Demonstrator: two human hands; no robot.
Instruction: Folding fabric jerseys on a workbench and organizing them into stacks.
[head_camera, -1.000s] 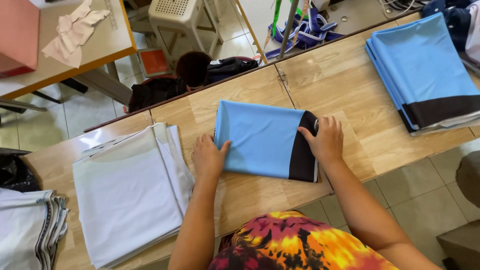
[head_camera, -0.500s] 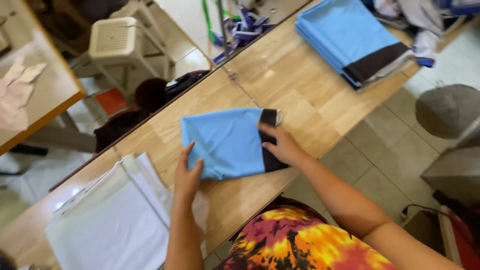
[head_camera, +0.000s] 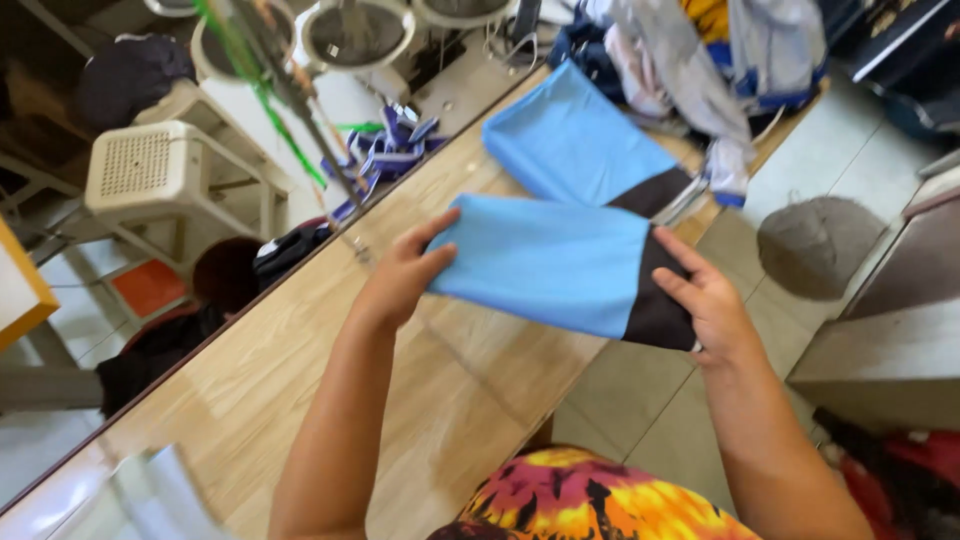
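Garment: folded light-blue piece with black end panel (head_camera: 560, 265), lifted clear of the worktop (head_camera: 440, 380), its black end past the worktop edge.
Left hand (head_camera: 400, 280): grip clamped on the blue end, at 9 o'clock of the fold.
Right hand (head_camera: 705, 300): grip closed on the black end, at 3 o'clock.
Handling note: we judge both ends should stay level and taut so the fold does not slip open.
Stack (head_camera: 585, 150): matching folded pieces at 12 o'clock, just beyond.
Loose clothes (head_camera: 700, 60): heaped at 1 o'clock.

Folded cloth (head_camera: 560, 262) between left hand (head_camera: 398, 282) and right hand (head_camera: 708, 305), above table (head_camera: 400, 400), stack (head_camera: 575, 140) behind (farther along).
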